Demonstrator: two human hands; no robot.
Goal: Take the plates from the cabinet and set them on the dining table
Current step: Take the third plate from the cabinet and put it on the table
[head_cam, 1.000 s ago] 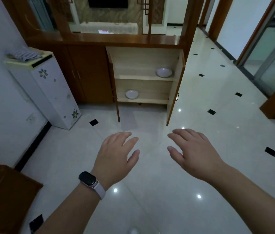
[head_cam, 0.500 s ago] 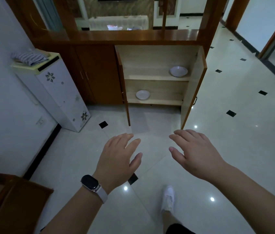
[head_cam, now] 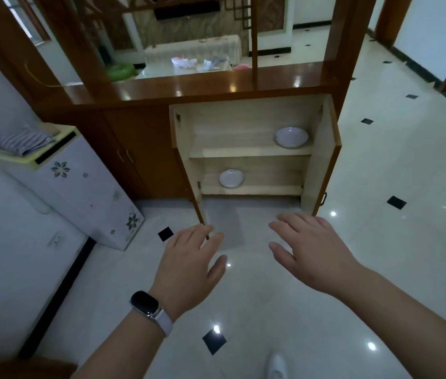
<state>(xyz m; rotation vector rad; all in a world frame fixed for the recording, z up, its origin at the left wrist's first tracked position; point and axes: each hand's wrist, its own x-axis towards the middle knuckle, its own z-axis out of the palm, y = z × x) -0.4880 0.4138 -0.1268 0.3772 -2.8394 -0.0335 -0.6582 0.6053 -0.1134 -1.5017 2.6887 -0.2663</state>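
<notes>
The wooden cabinet [head_cam: 249, 124] stands ahead with both doors swung open. A white plate [head_cam: 291, 137] lies at the right of its upper shelf. A smaller white plate [head_cam: 231, 178] lies at the left of the lower shelf. My left hand [head_cam: 189, 266], with a watch on the wrist, is held out palm down over the floor, fingers apart and holding nothing. My right hand [head_cam: 312, 251] is stretched out beside it, also open and holding nothing. Both hands are well short of the cabinet. The dining table is not in view.
A white floral appliance [head_cam: 79, 192] with a folded striped cloth [head_cam: 25, 142] on top stands against the left wall. The open left door [head_cam: 189, 184] and right door [head_cam: 323, 157] jut out over the glossy tiled floor. My white shoe [head_cam: 277, 367] shows at the bottom.
The view has moved closer to the cabinet, which now looks larger. Both hands stay held out, open, in much the same pose.
</notes>
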